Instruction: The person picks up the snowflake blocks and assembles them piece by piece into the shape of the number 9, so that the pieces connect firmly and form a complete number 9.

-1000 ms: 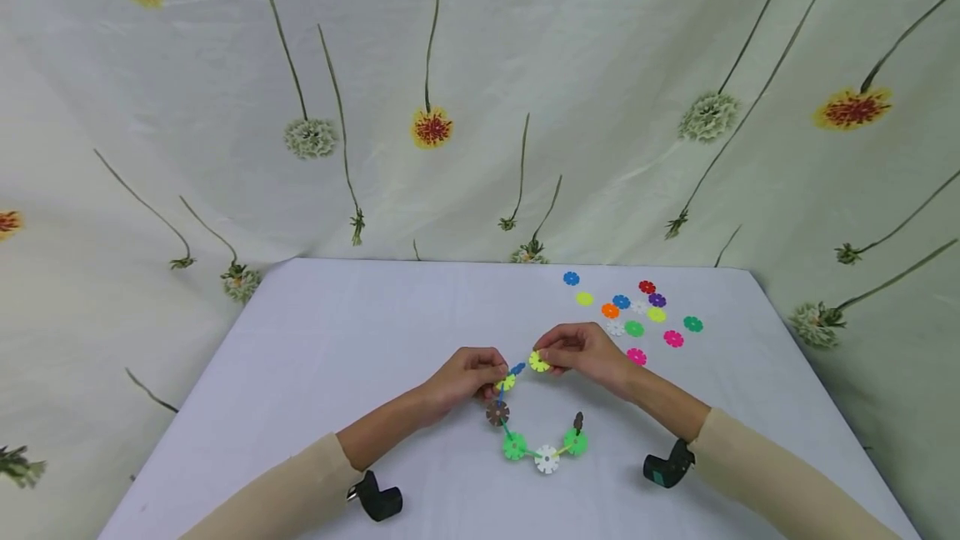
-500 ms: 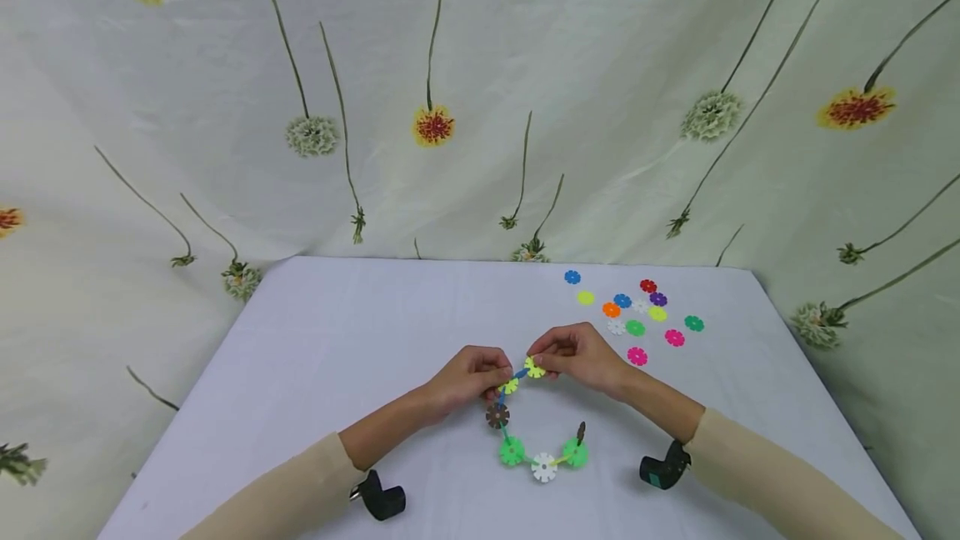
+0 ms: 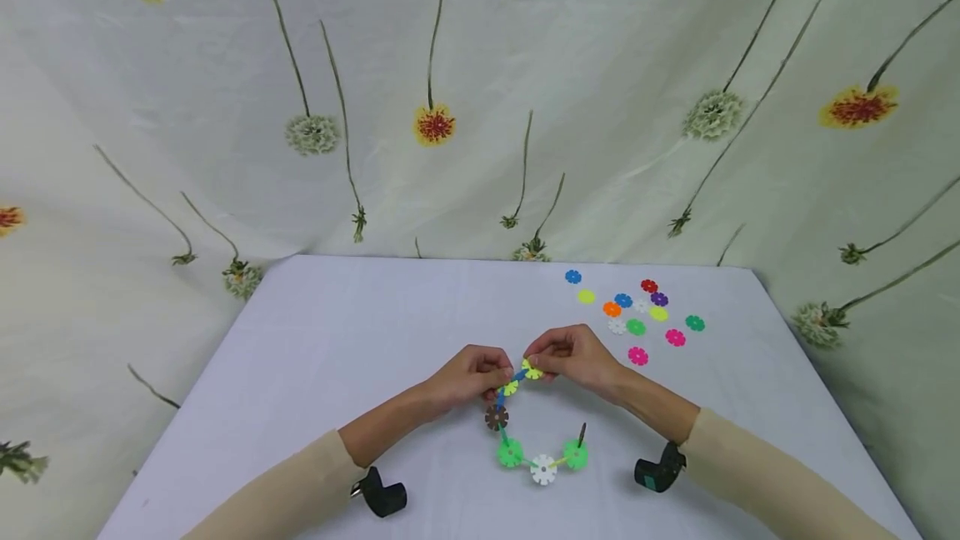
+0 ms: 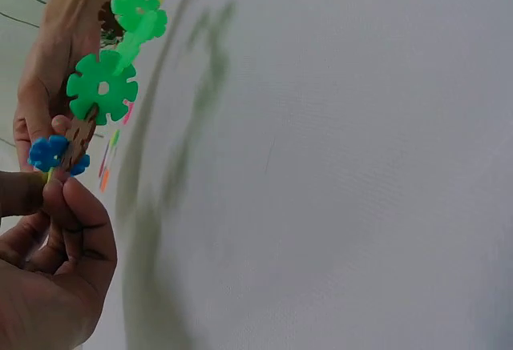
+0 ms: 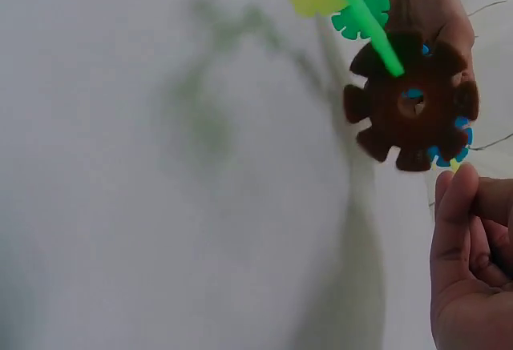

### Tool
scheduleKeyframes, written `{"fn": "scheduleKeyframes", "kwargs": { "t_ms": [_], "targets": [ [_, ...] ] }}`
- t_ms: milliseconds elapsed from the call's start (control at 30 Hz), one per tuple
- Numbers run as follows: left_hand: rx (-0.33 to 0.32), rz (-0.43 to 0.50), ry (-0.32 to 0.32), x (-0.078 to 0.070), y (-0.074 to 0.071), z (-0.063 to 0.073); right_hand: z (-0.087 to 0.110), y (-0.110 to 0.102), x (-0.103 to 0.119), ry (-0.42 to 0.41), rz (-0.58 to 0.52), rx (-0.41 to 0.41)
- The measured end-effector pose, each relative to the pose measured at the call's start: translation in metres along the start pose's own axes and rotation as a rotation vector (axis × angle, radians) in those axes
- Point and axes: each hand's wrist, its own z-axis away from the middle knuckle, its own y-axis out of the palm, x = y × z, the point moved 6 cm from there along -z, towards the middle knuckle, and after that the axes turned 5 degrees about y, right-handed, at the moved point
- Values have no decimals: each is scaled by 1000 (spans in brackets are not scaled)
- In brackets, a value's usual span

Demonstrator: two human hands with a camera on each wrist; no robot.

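A curved chain of notched plastic snowflake discs hangs from my hands. In the head view, my left hand (image 3: 471, 377) pinches it near a yellow disc (image 3: 511, 388). Between thumb and fingertips, my right hand (image 3: 573, 357) holds another yellow disc (image 3: 532, 371), which meets the blue disc (image 3: 521, 375) on the chain. Below my left hand follow a brown disc (image 3: 497, 417), a green disc (image 3: 511, 453), a white disc (image 3: 543, 470) and a second green disc (image 3: 576, 455). A brown disc (image 3: 582, 435) stands edge-on at the free end. The right wrist view has a brown disc (image 5: 413, 146) up close.
Loose discs in several colours lie at the back right of the white table (image 3: 360, 315), among them a pink disc (image 3: 638, 356) and an orange disc (image 3: 612, 309). A flower-printed cloth (image 3: 480, 182) hangs behind. Each wrist carries a black camera (image 3: 384, 497).
My right hand has moved left and slightly down, bringing its yellow disc from apart to against the blue disc. My left hand has stayed nearly in place; the chain's lower part has dipped slightly.
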Motion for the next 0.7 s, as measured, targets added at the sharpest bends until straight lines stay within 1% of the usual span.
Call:
{"fn": "scheduleKeyframes", "kwargs": {
  "t_ms": [133, 233, 300, 400, 500, 700],
  "targets": [
    [43, 64, -25, 2, 2, 0, 1, -2, 6, -26, 43, 5],
    [72, 103, -55, 6, 3, 0, 0, -4, 10, -37, 42, 31],
    [84, 114, -62, 6, 3, 0, 0, -6, 12, -32, 28, 50],
    [69, 114, -45, 3, 4, -1, -1, -7, 13, -20, -5, 74],
    [35, 119, -13, -1, 5, -3, -2, -6, 12, -3, -39, 96],
    [-10, 137, 16, -6, 7, -8, -3, -3, 9, 1, -52, 116]
  ]
}}
